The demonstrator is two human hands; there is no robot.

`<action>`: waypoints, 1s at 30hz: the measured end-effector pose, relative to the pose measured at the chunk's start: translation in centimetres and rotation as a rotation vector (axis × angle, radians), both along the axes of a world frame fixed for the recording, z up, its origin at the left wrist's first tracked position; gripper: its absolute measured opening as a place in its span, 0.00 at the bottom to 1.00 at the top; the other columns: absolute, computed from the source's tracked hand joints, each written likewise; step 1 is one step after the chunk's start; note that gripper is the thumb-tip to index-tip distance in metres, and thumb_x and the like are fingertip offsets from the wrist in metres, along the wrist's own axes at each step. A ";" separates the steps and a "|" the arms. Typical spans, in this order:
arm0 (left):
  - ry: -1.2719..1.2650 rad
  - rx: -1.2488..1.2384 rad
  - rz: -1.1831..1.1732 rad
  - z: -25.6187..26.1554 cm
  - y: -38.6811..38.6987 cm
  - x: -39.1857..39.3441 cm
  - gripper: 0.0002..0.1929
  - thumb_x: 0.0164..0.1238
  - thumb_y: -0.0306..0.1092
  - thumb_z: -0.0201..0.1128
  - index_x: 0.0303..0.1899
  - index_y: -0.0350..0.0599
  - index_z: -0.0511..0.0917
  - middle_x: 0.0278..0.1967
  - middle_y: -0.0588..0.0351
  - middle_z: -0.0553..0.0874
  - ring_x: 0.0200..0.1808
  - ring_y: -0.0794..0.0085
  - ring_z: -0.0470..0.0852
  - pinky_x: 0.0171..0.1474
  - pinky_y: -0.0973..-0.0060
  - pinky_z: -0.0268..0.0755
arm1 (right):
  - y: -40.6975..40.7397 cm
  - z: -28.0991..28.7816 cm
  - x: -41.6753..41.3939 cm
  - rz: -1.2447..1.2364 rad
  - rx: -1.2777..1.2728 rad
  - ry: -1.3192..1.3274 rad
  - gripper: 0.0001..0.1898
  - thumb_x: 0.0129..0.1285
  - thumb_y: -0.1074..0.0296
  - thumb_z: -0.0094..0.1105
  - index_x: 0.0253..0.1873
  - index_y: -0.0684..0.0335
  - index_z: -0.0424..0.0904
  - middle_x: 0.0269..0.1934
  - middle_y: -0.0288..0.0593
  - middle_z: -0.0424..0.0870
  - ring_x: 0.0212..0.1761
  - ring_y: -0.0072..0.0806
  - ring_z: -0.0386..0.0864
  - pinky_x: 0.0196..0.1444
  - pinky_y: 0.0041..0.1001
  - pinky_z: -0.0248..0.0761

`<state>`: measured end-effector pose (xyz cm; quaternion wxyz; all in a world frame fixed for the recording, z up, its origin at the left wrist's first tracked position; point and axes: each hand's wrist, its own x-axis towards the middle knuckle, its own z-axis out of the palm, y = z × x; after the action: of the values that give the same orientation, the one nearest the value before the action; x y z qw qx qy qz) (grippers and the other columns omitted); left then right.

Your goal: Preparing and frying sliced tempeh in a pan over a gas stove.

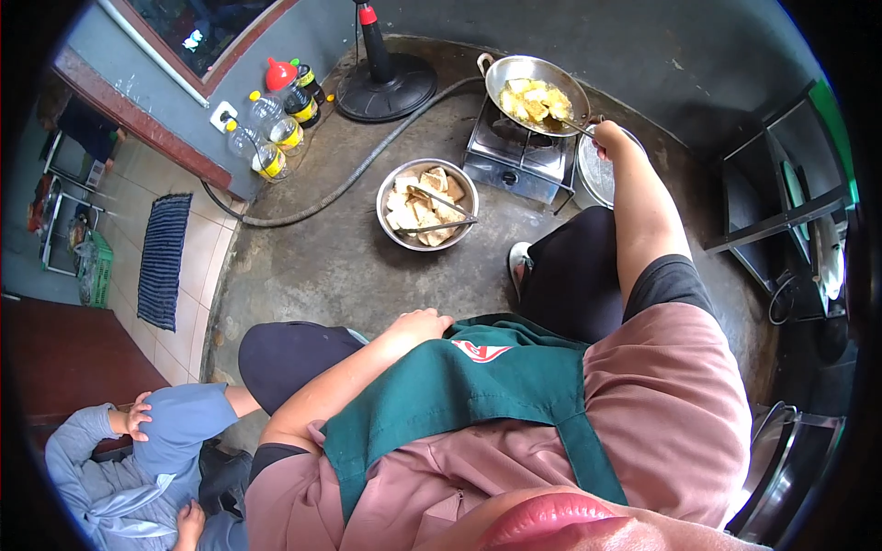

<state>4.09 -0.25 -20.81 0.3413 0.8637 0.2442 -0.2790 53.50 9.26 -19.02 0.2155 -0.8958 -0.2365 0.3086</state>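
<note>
My right hand grips the handle of a metal spatula, whose far end dips into a wok. Pale yellow pieces, perhaps tofu, lie in bubbling oil inside it. The wok rests on a gas stove on the floor. My left hand lies against the green apron at my lap, its fingers partly hidden. In front of me stands a metal bowl of similar browned and white pieces, with metal tongs laid across them.
A round mesh strainer sits right of the stove. A ribbed gas hose curves over the floor. Plastic bottles, a red funnel and a black fan base stand behind. Another person sits at lower left; a metal rack is right.
</note>
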 end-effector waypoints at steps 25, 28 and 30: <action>0.016 -0.027 0.015 -0.1 -0.2 -0.1 0.28 0.58 0.54 0.53 0.59 0.52 0.68 0.50 0.40 0.74 0.55 0.51 0.72 0.56 0.62 0.65 | -1.6 -0.4 2.8 -0.386 0.324 0.453 0.13 0.60 0.75 0.35 0.22 0.63 0.65 0.16 0.37 0.65 0.12 0.18 0.56 0.13 0.19 0.56; 0.000 -0.029 0.003 -0.2 -0.3 0.0 0.28 0.58 0.54 0.53 0.59 0.52 0.68 0.50 0.40 0.74 0.54 0.51 0.73 0.56 0.62 0.66 | -2.4 0.8 1.8 -0.425 0.364 0.450 0.12 0.61 0.74 0.34 0.25 0.64 0.66 0.17 0.37 0.67 0.12 0.18 0.57 0.14 0.18 0.57; -0.028 -0.019 0.019 -0.1 -0.5 0.3 0.26 0.58 0.51 0.52 0.57 0.50 0.71 0.49 0.41 0.76 0.53 0.51 0.74 0.55 0.59 0.66 | -3.2 1.3 2.2 -0.439 0.373 0.453 0.12 0.62 0.74 0.34 0.26 0.64 0.66 0.17 0.36 0.67 0.13 0.18 0.58 0.14 0.18 0.57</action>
<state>4.37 -0.71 -20.94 0.3556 0.8620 0.2448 -0.2659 55.66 6.10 -17.74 0.4829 -0.7795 -0.0371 0.3972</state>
